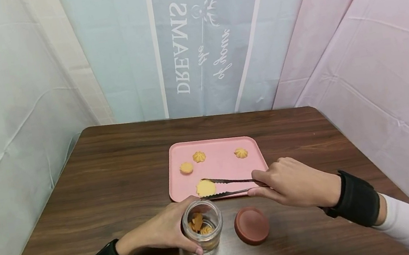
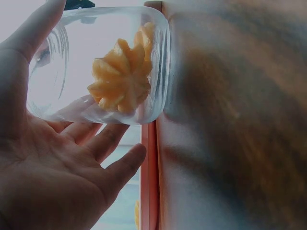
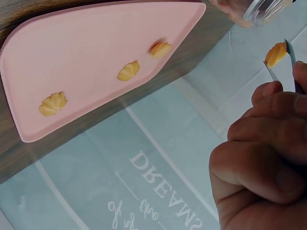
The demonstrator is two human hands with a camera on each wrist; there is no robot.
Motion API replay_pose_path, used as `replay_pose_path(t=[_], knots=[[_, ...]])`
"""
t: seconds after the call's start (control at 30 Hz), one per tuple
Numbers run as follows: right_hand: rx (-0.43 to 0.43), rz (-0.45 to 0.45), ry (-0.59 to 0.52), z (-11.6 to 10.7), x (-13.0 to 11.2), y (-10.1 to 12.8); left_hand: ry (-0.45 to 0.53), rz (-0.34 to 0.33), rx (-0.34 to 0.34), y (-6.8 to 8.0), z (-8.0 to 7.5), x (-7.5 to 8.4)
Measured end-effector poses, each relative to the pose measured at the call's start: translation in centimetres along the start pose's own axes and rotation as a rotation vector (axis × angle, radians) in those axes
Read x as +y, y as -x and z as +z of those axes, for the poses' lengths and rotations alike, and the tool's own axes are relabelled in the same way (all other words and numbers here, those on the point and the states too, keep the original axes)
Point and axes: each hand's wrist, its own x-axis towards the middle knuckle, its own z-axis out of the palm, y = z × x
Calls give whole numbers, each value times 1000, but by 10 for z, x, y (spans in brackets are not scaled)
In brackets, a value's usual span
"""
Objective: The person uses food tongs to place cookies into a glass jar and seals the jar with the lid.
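- Left hand (image 1: 165,232) wraps round a clear glass jar (image 1: 203,225) standing upright on the wooden table (image 1: 116,181), near edge, just left of centre; thumb on the near side of the glass, fingers curled round the far side
- Left wrist view: jar (image 2: 103,64) rests against the palm, fingers (image 2: 120,167) only loosely bent under it; a ridged biscuit inside (image 2: 120,79) shows through the glass
- Jar is open at the top; at least two biscuits inside, seen from the head view
- Reddish-brown lid (image 1: 251,225) lies flat on the table just right of the jar, not touching it
- Right hand (image 1: 291,183) pinches a pair of metal tongs (image 1: 230,187), fingers and thumb closed on the handle end; tongs point left
- Tong tips are clamped on a pale yellow biscuit (image 1: 205,187), at the near edge of the pink tray (image 1: 219,167), just beyond the jar mouth
- Right wrist view: same biscuit (image 3: 276,53) sits between the tong tips, right hand (image 3: 261,167) curled tight below it
- Three more biscuits lie on the tray: one far left (image 1: 186,168), one beside it slightly farther back (image 1: 199,156), one to the right (image 1: 240,153), well apart from the pair
- Tray sits at table centre, beyond jar and lid
- Both wrists carry black straps over white sleeves
- Pale curtains hang behind the table
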Motion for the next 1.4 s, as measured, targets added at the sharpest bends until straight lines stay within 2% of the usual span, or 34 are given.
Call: replay_pose_path(t=[0.13,0.37,0.57,0.77,0.87,1.0,1.13,1.4], knots=[[-4,-6,-13,0,-3,1,-10,-14,-1,0,0,0],[14,-57,-12,1,-9,2,-91,-97,4,3,0,3],[7,-71,-15,1,-12,2,-87,-84,10,4,-1,5],[2,-83,-20,1,-13,3,-131,-116,6,4,-1,5],[9,-94,-11,1,-14,3,-125,-102,7,4,0,5],[7,-100,8,1,-14,2,-72,-27,17,2,0,3],[-26,-64,6,1,-13,2,-21,43,17,0,0,1],[-37,-22,-13,-1,-10,0,-28,1,15,1,1,2]])
